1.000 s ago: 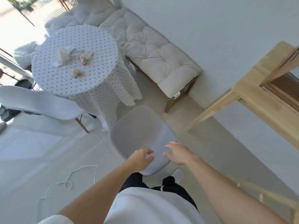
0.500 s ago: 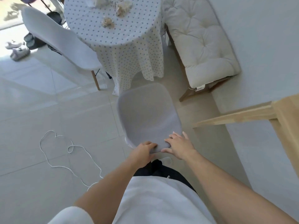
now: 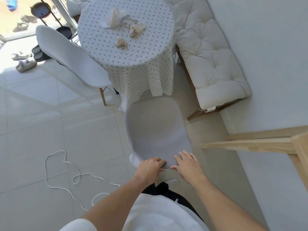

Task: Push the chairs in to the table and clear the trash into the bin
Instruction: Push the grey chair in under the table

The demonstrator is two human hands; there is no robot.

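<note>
step: push chair in | left grip (image 3: 150, 165) closed on chair (image 3: 156, 129) back edge | right grip (image 3: 187, 164) flat, open on it | bench (image 3: 93, 27) straight ahead of both grips

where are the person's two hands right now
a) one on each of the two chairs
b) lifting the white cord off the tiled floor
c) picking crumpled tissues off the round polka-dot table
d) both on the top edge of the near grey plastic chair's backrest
d: the left hand and the right hand both rest on the top edge of the near grey plastic chair, while the crumpled tissues lie untouched on the round polka-dot table.
</note>
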